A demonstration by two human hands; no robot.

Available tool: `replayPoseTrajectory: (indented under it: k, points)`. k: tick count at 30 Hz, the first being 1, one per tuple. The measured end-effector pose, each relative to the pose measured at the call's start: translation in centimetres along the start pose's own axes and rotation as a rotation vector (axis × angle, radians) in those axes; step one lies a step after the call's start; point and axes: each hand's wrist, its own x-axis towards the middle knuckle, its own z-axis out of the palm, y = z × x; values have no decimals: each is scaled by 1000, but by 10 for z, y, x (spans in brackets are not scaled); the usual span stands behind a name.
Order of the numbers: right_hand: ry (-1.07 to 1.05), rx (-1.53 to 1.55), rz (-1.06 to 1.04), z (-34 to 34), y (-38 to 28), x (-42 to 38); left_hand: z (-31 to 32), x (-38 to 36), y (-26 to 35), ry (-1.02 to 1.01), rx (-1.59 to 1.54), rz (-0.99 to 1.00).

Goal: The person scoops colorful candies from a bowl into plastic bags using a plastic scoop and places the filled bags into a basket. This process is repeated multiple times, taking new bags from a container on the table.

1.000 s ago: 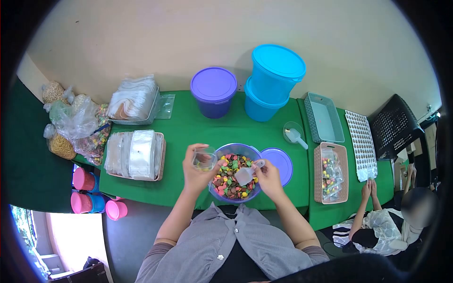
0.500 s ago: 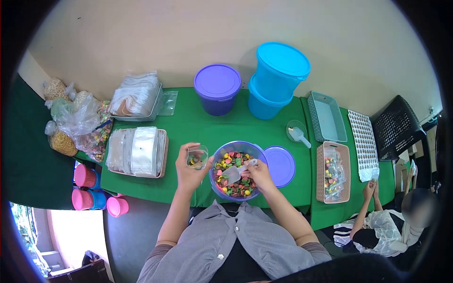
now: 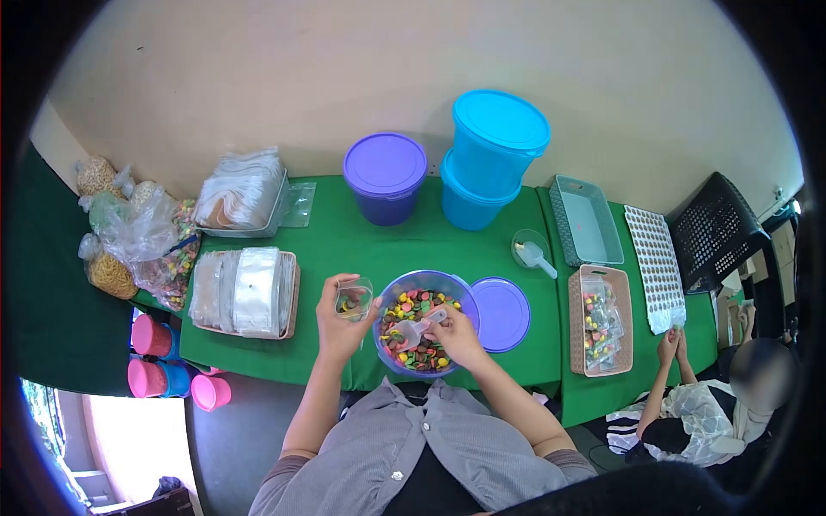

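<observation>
My left hand (image 3: 341, 331) is closed round a small clear cup (image 3: 354, 299) with some coloured candies in it, left of the purple tub. My right hand (image 3: 456, 336) grips the handle of a clear scoop (image 3: 407, 334), whose bowl is down among the candies. Red, yellow, green and brown candies (image 3: 420, 354) lie in the open purple tub (image 3: 470, 301). A purple lid (image 3: 501, 315) lies flat just right of the tub.
Pouches fill a basket (image 3: 295, 301) at left, near bags of snacks (image 3: 142, 224). Behind stand a lidded purple tub (image 3: 385, 181) and stacked blue tubs (image 3: 495, 155). Filled packets lie in a pink basket (image 3: 625, 331). A co-worker (image 3: 705, 421) handles a sticker sheet (image 3: 656, 267).
The scoop has moved slightly down and left into the candies with my right hand. The cup in my left hand is tilted a little differently. The whole view has shifted slightly.
</observation>
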Motion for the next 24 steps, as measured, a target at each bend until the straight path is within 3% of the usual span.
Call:
replayPoseTrajectory:
  k: [8, 11, 15, 18, 20, 21, 23, 24]
  points:
    - [40, 413, 235, -14, 12, 7, -1, -3, -2, -3, 7, 11]
    - [36, 506, 236, -21, 3, 8, -6, -2, 1, 16, 33, -29]
    - [86, 566, 105, -32, -21, 2, -11, 1, -1, -3, 76, -8]
    - [177, 625, -77, -41, -51, -8, -11, 3, 7, -125, 93, -56]
    - [193, 583, -168, -41, -76, -19, -7, 3, 16, -389, 243, -121]
    - [205, 546, -245, -40, -84, -23, -2, 1, 16, -387, 241, -116]
    - [222, 528, -274, -39, -94, -28, 11, -6, 17, -384, 315, 127]
    - [181, 381, -269, -38, -101, -31, 15, -7, 20, -431, 267, 68]
